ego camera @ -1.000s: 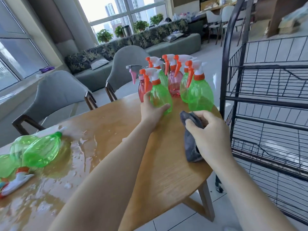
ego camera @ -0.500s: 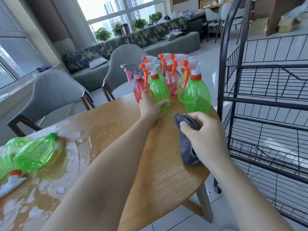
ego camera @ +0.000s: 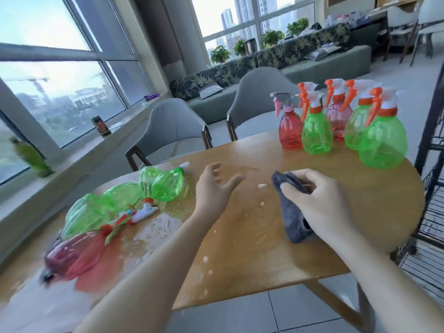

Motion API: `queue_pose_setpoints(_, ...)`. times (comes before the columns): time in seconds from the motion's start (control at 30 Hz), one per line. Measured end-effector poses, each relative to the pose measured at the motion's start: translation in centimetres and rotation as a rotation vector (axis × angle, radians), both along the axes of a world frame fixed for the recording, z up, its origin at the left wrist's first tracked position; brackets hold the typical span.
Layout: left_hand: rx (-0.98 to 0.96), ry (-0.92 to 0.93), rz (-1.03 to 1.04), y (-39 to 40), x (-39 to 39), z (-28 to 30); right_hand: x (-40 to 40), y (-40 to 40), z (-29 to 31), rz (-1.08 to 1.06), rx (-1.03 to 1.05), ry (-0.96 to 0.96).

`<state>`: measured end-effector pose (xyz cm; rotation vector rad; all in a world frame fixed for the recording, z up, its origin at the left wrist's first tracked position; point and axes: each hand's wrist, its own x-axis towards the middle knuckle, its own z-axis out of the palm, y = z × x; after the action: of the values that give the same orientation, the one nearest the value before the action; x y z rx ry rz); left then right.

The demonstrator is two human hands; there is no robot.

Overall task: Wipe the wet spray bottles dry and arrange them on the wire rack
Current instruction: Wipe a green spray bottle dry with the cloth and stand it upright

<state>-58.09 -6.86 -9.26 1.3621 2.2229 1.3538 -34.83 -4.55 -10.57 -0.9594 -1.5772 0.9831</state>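
Left hand: fingers spread and loose, holding nothing, above the wooden table near its middle. Bare wood with scattered droplets lies between it and the right hand.

Right hand: fingers curled round a dark grey cloth, which hangs down to the tabletop. Open wood between this hand and the table's rounded right edge.

Left of the left hand: a heap of spray bottles lying on their sides in pooled water. The nearest lying green bottle is just beside the left hand, apart from it. More green ones behind it, and a red lying bottle closer to the near-left edge. This group is motion-blurred; the count cannot be told, and the trigger heads are tangled together.

Far right of the table: upright bottles in a tight cluster. Red bottle with grey-pink trigger, front green bottle, a large green bottle closest to the right edge; at least 2 more partly hidden behind these. Whether any holds liquid cannot be told.

Wire rack: just beside the table's right edge, cut off by the frame, shelves barely visible.

2 grey chairs stand at the table's far side.
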Motion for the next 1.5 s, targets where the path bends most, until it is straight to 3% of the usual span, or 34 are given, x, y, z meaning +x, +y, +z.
queue_pose_setpoints(0.23, -0.03, 0.17, 0.243, -8.8, -10.3, 0.7, -8.8, -4.5, 0.1, 0.22, 0.01, -0.069)
queue_pose_setpoints(0.6, -0.353, 0.322, 0.168, -2.4, -17.3, 1.4, -12.7, -5.0, -0.8, 0.263, 0.028, -0.122)
queue_pose_setpoints(0.83, -0.402, 0.395, 0.148, -1.7, -15.8, 2.0, -11.9, -4.3, -1.2, 0.247, 0.058, -0.153)
queue_pose_setpoints(1.23, -0.511, 0.504, -0.092, -11.9, -5.3, 3.1, -6.7, -4.0, -1.5, 0.15, 0.009, -0.127)
queue_pose_setpoints(1.4, -0.572, 0.77, -0.073, -11.5, -3.7, 3.1, -5.6, -4.7, -2.0, 0.148, -0.025, -0.101)
queue_pose_setpoints(1.5, -0.603, 0.825, -0.065, -10.8, -3.4, 2.7, -5.1, -5.0, -1.9, 0.151, -0.026, -0.105)
